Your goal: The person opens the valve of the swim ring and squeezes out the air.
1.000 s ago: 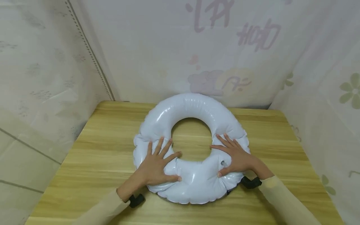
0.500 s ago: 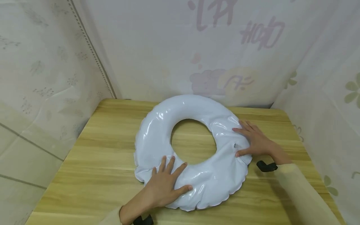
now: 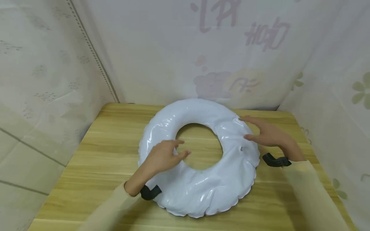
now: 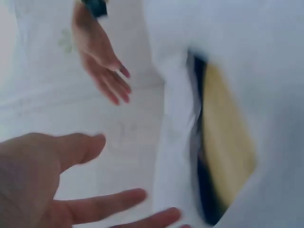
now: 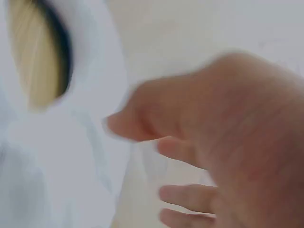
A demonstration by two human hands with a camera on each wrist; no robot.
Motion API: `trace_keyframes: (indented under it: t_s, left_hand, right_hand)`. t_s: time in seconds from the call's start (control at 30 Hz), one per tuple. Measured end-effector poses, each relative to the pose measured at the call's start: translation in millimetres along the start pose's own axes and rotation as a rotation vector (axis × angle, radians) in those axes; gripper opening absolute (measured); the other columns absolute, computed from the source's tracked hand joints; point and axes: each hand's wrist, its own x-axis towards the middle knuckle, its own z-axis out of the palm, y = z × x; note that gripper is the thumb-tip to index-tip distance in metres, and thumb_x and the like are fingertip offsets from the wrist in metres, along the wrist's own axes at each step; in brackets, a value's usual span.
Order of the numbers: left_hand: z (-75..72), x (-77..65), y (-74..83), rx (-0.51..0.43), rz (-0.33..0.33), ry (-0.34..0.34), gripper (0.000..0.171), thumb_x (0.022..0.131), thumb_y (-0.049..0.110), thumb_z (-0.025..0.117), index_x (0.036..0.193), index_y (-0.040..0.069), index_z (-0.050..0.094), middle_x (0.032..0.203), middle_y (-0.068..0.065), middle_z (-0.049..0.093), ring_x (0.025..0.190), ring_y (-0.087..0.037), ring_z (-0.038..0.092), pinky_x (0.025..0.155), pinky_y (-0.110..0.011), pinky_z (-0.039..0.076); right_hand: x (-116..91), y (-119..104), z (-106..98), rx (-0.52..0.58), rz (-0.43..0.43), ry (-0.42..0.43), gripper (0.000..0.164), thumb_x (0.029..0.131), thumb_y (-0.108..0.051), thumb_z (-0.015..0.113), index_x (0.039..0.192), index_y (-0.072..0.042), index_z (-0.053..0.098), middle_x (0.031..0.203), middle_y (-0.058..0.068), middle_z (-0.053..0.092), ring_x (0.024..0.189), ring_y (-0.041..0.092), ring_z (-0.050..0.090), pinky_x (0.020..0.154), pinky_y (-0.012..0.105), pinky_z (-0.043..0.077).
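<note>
A white inflatable swim ring [image 3: 162,123], soft and wrinkled, lies flat on the wooden table [image 3: 95,160]. Its small valve [image 3: 241,149] faces up on the right side. My left hand [image 3: 163,155] hovers over the ring's left part, with the fingertips above the central hole. Over the ring's right edge hangs my right hand [image 3: 268,133], its thumb and fingers spread apart. In the left wrist view the left fingers [image 4: 109,204] are extended and hold nothing. The right wrist view shows the right thumb [image 5: 142,111] apart from the blurred ring.
A pale printed cloth [image 3: 162,48] hangs behind the table, with more cloth at the left [image 3: 43,80] and right [image 3: 341,80]. Black camera mounts [image 3: 150,192] sit at both wrists. The ring's far side lies close to the table's back edge.
Both hands pressed on the ring earlier; now they have lifted off it. The ring has turned counterclockwise, its valve shifting right and away from me. The right hand has moved outward.
</note>
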Motion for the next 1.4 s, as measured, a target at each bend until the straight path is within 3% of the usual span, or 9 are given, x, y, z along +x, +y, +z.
trace_keyframes:
  t_s: [0.07,0.17,0.3,0.43,0.7,0.9,1.0,1.17,1.4]
  left_hand:
    - [-8.1,19.6,-3.5,-0.020,0.032,0.077,0.055,0.097,0.049,0.067,0.135,0.009,0.067,0.117,-0.008,0.075,0.096,-0.027,0.071,0.080,-0.044,0.058]
    - [-13.3,47.9,-8.3,-0.031,0.067,0.164,0.055,0.099,0.044,0.064,0.139,0.007,0.062,0.136,-0.013,0.067,0.121,-0.035,0.065,0.098,-0.052,0.055]
    - [-12.1,82.7,-10.4,-0.050,0.113,0.238,0.058,0.102,0.042,0.062,0.146,0.006,0.055,0.143,-0.019,0.059,0.136,-0.039,0.050,0.110,-0.054,0.047]
    - [-7.8,115.8,-12.9,0.003,0.174,0.296,0.061,0.101,0.040,0.062,0.151,0.007,0.049,0.148,-0.022,0.051,0.147,-0.042,0.035,0.121,-0.053,0.034]
    - [6.3,163.7,-26.3,0.068,0.097,0.337,0.057,0.103,0.041,0.058,0.152,0.012,0.049,0.161,-0.022,0.038,0.158,-0.046,0.006,0.128,-0.060,0.016]
    - [28.2,182.8,-31.1,0.151,-0.054,0.309,0.057,0.106,0.048,0.047,0.155,0.020,0.046,0.167,-0.020,0.028,0.159,-0.046,-0.001,0.123,-0.074,0.005]
    - [39.1,188.0,-36.1,0.160,-0.115,0.298,0.057,0.106,0.051,0.042,0.157,0.026,0.042,0.170,-0.019,0.023,0.159,-0.046,0.000,0.119,-0.078,0.003]
    - [53.7,191.6,-47.5,0.145,-0.153,0.269,0.063,0.106,0.059,0.034,0.162,0.031,0.032,0.172,-0.017,0.015,0.158,-0.050,0.000,0.115,-0.082,-0.004]
    - [60.4,195.0,-50.7,0.160,-0.182,0.244,0.068,0.104,0.066,0.030,0.163,0.035,0.025,0.174,-0.015,0.010,0.158,-0.051,-0.001,0.116,-0.081,-0.006]
  right_hand:
    - [17.4,-16.9,-3.5,0.014,0.022,0.028,0.069,0.098,-0.031,0.070,0.158,-0.012,0.039,0.164,0.018,0.036,0.151,0.045,0.032,0.117,0.068,0.031]
    - [44.2,-36.4,-2.1,0.018,0.083,0.051,0.075,0.100,-0.045,0.065,0.161,-0.018,0.033,0.170,0.014,0.027,0.157,0.040,0.023,0.122,0.066,0.025]
    - [76.7,-49.2,6.3,0.009,0.130,0.098,0.076,0.100,-0.053,0.060,0.163,-0.022,0.029,0.173,0.014,0.016,0.159,0.041,0.013,0.123,0.069,0.019]
    - [105.7,-52.7,17.8,0.022,0.146,0.141,0.076,0.101,-0.054,0.056,0.163,-0.021,0.027,0.172,0.020,0.011,0.159,0.046,0.008,0.121,0.073,0.017]
    - [158.6,-49.3,63.3,-0.035,0.197,0.178,0.070,0.104,-0.055,0.049,0.163,-0.026,0.027,0.170,0.026,0.012,0.157,0.051,0.003,0.122,0.074,0.011]
    - [177.8,-38.4,97.7,-0.105,0.295,0.306,0.069,0.102,-0.060,0.046,0.162,-0.030,0.031,0.172,0.023,0.005,0.159,0.047,-0.003,0.125,0.068,0.003]
    - [183.8,-31.6,106.4,-0.137,0.347,0.322,0.073,0.101,-0.066,0.041,0.163,-0.031,0.028,0.173,0.020,0.002,0.159,0.045,-0.005,0.125,0.068,-0.002]
    - [187.7,-19.5,120.1,-0.165,0.403,0.306,0.081,0.096,-0.079,0.034,0.164,-0.036,0.024,0.174,0.015,-0.003,0.159,0.044,-0.008,0.121,0.074,-0.008]
    - [188.0,-10.6,128.0,-0.146,0.395,0.328,0.083,0.093,-0.084,0.031,0.163,-0.041,0.022,0.175,0.009,-0.008,0.160,0.041,-0.011,0.121,0.073,-0.010]
